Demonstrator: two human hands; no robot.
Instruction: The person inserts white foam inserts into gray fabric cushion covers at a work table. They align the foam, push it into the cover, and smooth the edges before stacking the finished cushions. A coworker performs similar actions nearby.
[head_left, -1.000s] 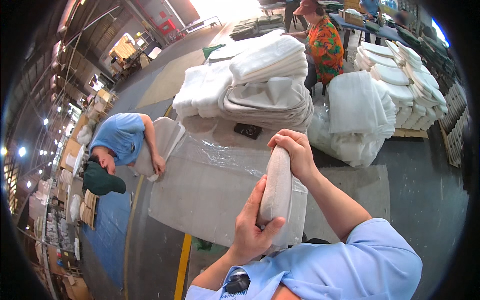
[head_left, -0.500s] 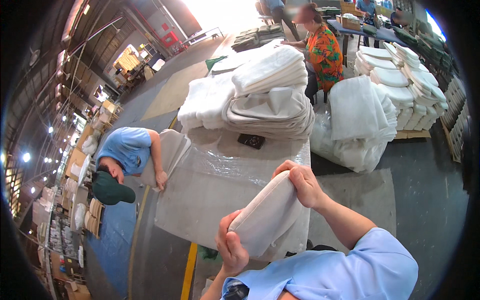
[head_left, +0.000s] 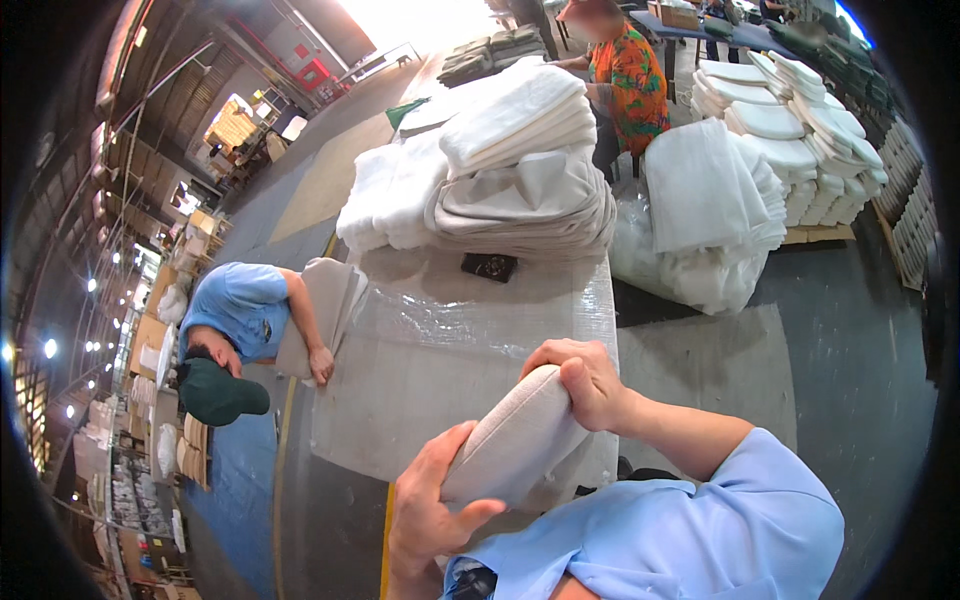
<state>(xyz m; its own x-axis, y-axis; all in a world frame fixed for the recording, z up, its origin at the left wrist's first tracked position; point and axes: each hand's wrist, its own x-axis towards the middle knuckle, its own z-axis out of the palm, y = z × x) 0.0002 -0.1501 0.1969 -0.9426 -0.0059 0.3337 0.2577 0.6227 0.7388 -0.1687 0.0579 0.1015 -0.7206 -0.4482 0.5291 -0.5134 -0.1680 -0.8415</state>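
I saw 1 pale cushion [head_left: 515,440] tilted above the near side of the table [head_left: 370,410]. The right hand [head_left: 580,382], forearm slanting leftward, gripped its far end; the left hand [head_left: 428,505] cupped its near end, thumb splayed.

Matt fab. cushion [head_left: 522,437], glossy plast. sheet [head_left: 450,325]

Room ahead of your left hand [head_left: 428,500] over table [head_left: 400,385]; stack [head_left: 520,200], black case [head_left: 489,266] block far end; co-worker's hand [head_left: 321,365] at left.
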